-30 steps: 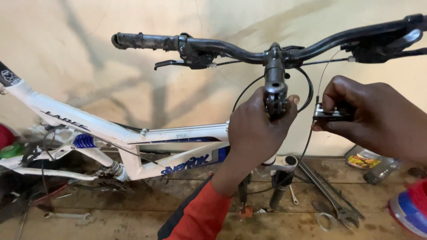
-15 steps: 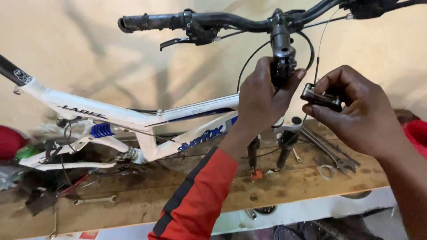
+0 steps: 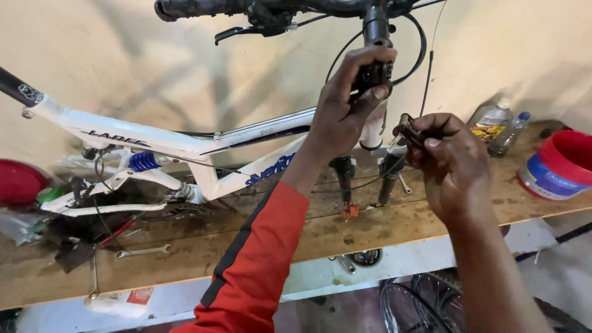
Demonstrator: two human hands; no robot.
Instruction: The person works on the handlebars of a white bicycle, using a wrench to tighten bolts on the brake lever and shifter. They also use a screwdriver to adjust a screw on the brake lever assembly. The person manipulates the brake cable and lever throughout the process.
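- Bench (image 3: 382,231): its front edge runs below both arms, with bare wood ahead of the fork legs.
- Frame (image 3: 185,145): white, lying along the bench against the wall.
- Bucket (image 3: 555,163): red and blue, near the bench's right end, well apart from the hands.
- Left hand (image 3: 345,105): wrapped around the stem (image 3: 375,68) under the handlebar.
- Right hand (image 3: 450,160): just beside the fork, pinching a small dark tool (image 3: 408,129).

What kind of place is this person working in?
Most likely a bicycle repair workshop. A white bike frame stands on a worn wooden workbench, a spanner lies on the bench, and spoked wheels sit underneath it.
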